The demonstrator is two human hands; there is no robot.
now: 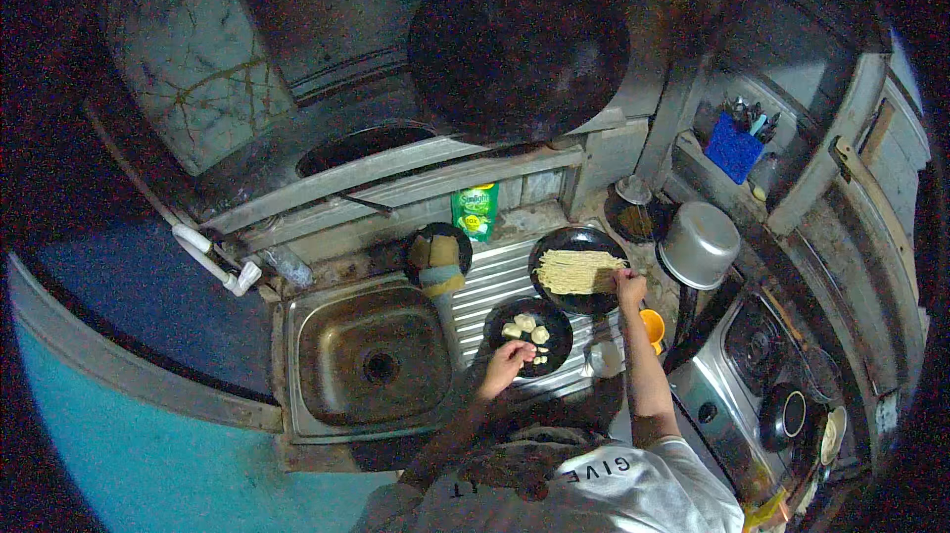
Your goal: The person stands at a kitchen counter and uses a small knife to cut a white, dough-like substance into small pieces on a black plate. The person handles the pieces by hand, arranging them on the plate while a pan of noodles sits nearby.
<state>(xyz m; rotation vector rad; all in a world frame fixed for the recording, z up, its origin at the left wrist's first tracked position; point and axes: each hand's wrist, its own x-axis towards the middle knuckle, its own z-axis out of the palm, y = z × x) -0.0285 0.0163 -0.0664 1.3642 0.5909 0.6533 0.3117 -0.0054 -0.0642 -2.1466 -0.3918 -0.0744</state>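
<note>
My right hand [629,286] is at the right end of a block of dried noodles [579,271], which lies in a dark round plate [586,306] on the ribbed steel drainboard. Its fingers are bent at the noodles' edge; whether they grip it is unclear. Nearer to me, a smaller dark plate [497,318] holds several pale round pieces [525,323] and a few small white bits [541,360]. My left hand [512,362] reaches over that plate's near left side, its fingertips close to the small bits. What lies between those fingertips is too small to tell.
A steel sink [375,373] is at the left. Sponges [444,251] in a dark bowl and a green detergent pouch [475,212] stand behind. An orange cup [652,327], a metal pot [699,245] and a gas stove [731,384] are at the right. A large dark wok [519,50] hangs above.
</note>
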